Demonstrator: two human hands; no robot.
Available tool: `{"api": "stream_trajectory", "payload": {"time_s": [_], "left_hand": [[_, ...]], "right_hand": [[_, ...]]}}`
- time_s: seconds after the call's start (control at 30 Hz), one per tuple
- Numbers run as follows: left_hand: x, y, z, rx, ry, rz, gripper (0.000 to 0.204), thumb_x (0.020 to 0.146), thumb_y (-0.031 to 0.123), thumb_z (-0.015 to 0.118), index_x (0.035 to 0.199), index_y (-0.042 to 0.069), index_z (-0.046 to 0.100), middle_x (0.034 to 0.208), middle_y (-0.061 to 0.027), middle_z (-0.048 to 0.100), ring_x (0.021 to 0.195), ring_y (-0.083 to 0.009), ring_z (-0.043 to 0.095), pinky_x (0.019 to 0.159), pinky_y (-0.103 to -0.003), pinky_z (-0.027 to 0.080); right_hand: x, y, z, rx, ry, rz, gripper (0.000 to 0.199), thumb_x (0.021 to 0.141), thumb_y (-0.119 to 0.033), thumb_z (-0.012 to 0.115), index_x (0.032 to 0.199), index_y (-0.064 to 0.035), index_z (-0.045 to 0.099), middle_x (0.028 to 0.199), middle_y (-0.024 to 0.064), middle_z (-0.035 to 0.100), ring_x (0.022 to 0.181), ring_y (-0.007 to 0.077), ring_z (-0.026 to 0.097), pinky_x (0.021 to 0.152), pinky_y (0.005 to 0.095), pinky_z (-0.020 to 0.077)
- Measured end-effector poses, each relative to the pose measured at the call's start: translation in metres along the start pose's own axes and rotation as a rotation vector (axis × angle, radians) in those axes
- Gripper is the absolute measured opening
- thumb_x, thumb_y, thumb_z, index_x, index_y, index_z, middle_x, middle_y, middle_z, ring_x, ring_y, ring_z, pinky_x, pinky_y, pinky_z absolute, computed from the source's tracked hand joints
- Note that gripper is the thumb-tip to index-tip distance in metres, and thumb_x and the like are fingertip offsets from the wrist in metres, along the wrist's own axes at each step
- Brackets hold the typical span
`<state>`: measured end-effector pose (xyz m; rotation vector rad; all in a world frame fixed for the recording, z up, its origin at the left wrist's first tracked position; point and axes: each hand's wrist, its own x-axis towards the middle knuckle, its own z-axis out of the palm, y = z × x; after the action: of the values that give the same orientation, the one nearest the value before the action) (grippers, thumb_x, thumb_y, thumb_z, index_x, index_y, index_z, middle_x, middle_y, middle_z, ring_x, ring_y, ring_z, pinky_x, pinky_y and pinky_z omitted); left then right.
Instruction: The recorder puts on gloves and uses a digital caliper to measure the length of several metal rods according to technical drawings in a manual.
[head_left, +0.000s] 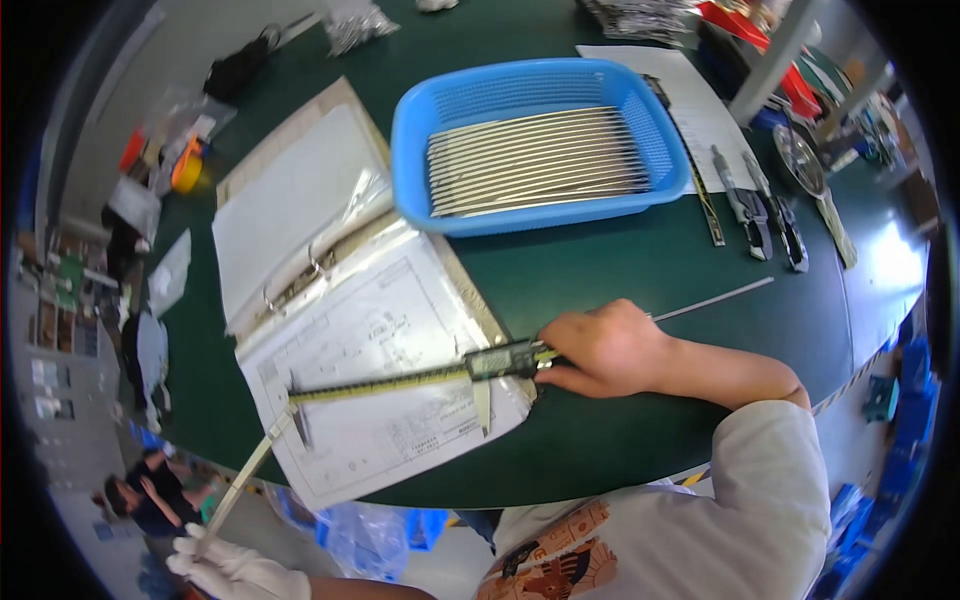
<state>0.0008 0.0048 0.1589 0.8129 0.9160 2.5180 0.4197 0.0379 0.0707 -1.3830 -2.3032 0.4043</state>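
My right hand (pixel 610 350), bare, is closed around the body of a digital caliper (pixel 500 360), just right of its display. The caliper lies across a drawing page (pixel 380 330) of a binder, its jaws wide apart. In line with it, a thin metal rod (pixel 715 297) sticks out beyond my right hand. At the lower left my left hand (pixel 235 570), in a white glove, grips a long narrow pale strip (pixel 245 475). The strip slants up to the caliper's left jaw (pixel 298 415); I cannot tell whether they touch.
Behind the binder (pixel 285 180) stands a blue plastic basket (pixel 545 220) holding many thin metal strips (pixel 540 160). Right of it lie a steel ruler (pixel 710 215), two dark-handled tools (pixel 755 220) and a metal bowl (pixel 800 160). A person (pixel 155 495) is in the left background.
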Motion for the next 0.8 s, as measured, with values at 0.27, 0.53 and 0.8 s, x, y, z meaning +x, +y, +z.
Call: {"api": "stream_trajectory", "payload": {"time_s": [0.27,0.53,0.8], "left_hand": [[-0.076,-0.076,0.226,0.8,-0.868,1.082,0.02,0.091,0.007,0.049,0.085,-0.006,0.063,0.087,-0.0134,0.061,0.092,-0.0279,0.059,0.079,-0.035,0.048],[-0.203,-0.172,0.306,0.382,-1.806,0.323,0.022,0.086,0.003,0.052,0.107,0.004,0.059,0.084,-0.0099,0.061,0.07,-0.0168,0.061,0.063,-0.027,0.048],[-0.239,-0.205,0.318,0.763,-2.187,-0.288,0.017,0.08,0.018,0.061,0.083,0.003,0.068,0.081,-0.0134,0.065,0.073,-0.0251,0.062,0.067,-0.032,0.048]], "right_hand": [[-0.01,-0.009,0.019,-0.078,0.104,-0.048,0.032,0.079,-0.035,0.06,0.078,-0.0051,0.049,0.065,0.0085,0.051,0.048,0.025,0.056,0.041,0.0365,0.0452],[-0.01,-0.011,0.033,-0.046,0.133,-0.108,0.03,0.079,-0.034,0.06,0.079,-0.0059,0.05,0.064,0.0067,0.049,0.046,0.0219,0.054,0.04,0.0332,0.0434],[-0.011,-0.003,0.033,0.013,0.114,-0.093,0.029,0.081,-0.034,0.057,0.082,-0.0058,0.049,0.065,0.0072,0.051,0.047,0.023,0.056,0.042,0.034,0.0452]]}}
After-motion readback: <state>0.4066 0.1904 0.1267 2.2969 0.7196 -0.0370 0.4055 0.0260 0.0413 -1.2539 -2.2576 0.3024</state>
